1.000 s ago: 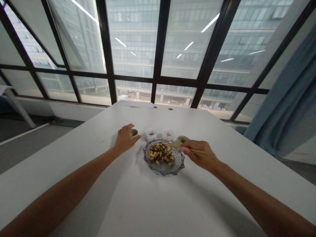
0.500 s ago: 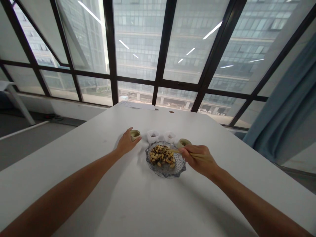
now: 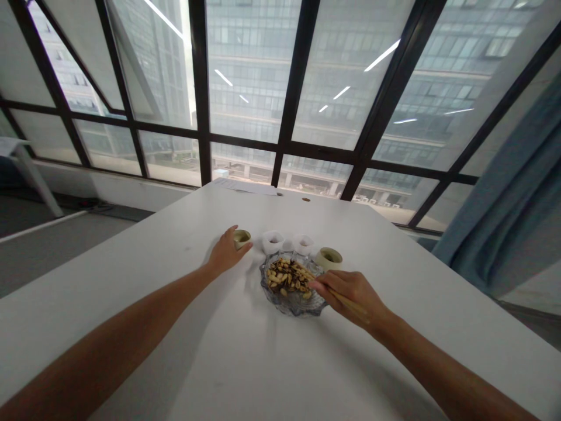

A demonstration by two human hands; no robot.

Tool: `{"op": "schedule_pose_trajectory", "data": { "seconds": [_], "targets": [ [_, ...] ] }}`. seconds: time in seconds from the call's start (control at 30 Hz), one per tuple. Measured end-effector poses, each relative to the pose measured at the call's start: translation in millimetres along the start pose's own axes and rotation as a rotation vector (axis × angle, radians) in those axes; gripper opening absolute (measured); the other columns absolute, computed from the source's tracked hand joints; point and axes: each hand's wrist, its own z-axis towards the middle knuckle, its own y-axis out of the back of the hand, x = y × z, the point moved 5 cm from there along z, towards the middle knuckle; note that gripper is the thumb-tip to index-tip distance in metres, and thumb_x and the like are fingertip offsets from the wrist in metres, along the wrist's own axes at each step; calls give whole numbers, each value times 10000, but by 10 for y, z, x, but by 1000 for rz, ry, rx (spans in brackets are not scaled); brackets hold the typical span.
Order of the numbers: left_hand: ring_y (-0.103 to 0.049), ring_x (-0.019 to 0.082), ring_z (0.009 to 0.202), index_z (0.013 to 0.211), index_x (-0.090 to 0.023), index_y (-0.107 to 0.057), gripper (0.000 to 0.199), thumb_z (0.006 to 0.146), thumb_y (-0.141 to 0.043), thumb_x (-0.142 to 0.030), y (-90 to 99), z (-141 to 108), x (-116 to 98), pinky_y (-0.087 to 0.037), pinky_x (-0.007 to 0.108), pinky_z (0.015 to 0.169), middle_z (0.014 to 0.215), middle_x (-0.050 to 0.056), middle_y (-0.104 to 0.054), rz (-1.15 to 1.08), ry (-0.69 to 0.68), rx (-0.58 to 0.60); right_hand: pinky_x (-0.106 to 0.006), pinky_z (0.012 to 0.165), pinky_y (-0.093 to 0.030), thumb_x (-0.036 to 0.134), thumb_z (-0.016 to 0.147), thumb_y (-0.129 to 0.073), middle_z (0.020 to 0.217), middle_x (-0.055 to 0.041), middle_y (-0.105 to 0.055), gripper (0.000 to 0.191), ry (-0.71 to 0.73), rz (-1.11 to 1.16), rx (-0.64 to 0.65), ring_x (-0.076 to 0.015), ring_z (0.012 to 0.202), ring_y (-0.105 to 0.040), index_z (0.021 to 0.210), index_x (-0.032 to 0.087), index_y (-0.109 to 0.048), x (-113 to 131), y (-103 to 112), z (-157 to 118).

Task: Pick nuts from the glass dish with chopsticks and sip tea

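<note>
The right hand, closed on chopsticks, has been moved nearer, beside the seeds; the left cup is clasped by the left hand.

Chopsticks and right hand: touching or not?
Touching. The head view shows the chopsticks gripped between the thumb and fingers of the right hand.
</note>
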Motion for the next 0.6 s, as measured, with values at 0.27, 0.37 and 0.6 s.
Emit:
{"op": "schedule_pose_trajectory", "data": {
  "seconds": [0.27,0.37,0.6],
  "targets": [
    [-575,295,1299,1403,-182,-428,688,851,-649,-527,5,-1,-19,-464,456,1094,1439,167,-570,23,10,5,-289,474,-328,260,1076,-428,571,1,-583,404,262,-193,36,-122,472,-505,719,170,-594,273,-113,-65],
    [-578,294,1292,1405,-176,-425,700,846,-655,-528,-3,-2,-19,-463,452,1092,1440,167,-568,19,6,1,-290,473,-343,243,1066,-455,574,4,-578,366,300,-191,26,-125,488,-518,736,174,-596,262,-80,-69],
    [-581,287,1283,1409,-198,-430,695,846,-653,-540,-11,1,-3,-468,446,1084,1436,152,-572,11,2,-4,-292,479,-366,298,1051,-501,597,-2,-601,309,260,-187,72,-132,505,-557,795,173,-621,186,-48,-86]
  ]
}}
